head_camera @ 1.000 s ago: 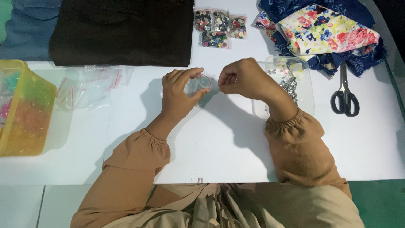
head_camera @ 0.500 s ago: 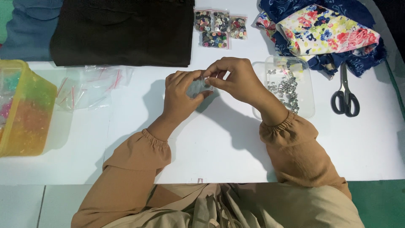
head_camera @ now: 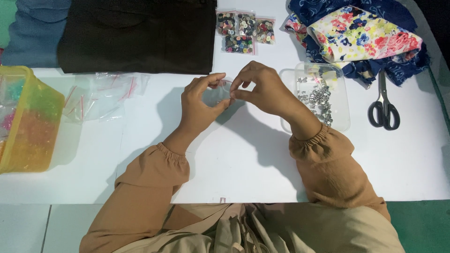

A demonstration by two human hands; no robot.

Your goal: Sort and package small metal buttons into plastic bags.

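Observation:
Over the middle of the white table (head_camera: 253, 168), my left hand (head_camera: 200, 105) and my right hand (head_camera: 260, 89) together hold a small clear plastic zip bag (head_camera: 216, 96) with a red strip along its top. Fingertips of both hands pinch the bag's upper edge. What lies inside the bag is too small to tell. Just right of my right hand sits a shallow clear tray (head_camera: 338, 115) holding several small silver metal pieces (head_camera: 318, 98).
Black scissors (head_camera: 384, 110) lie at the right, under a pile of blue floral cloth (head_camera: 361, 35). Several small bags of mixed buttons (head_camera: 243, 30) rest at the back. Black cloth (head_camera: 140, 35) covers the back left. Empty clear bags (head_camera: 101, 93) and a yellow container (head_camera: 28, 122) are at left.
My right hand came from over the tray side to the bag's top edge, and both hands now pinch it closer together.

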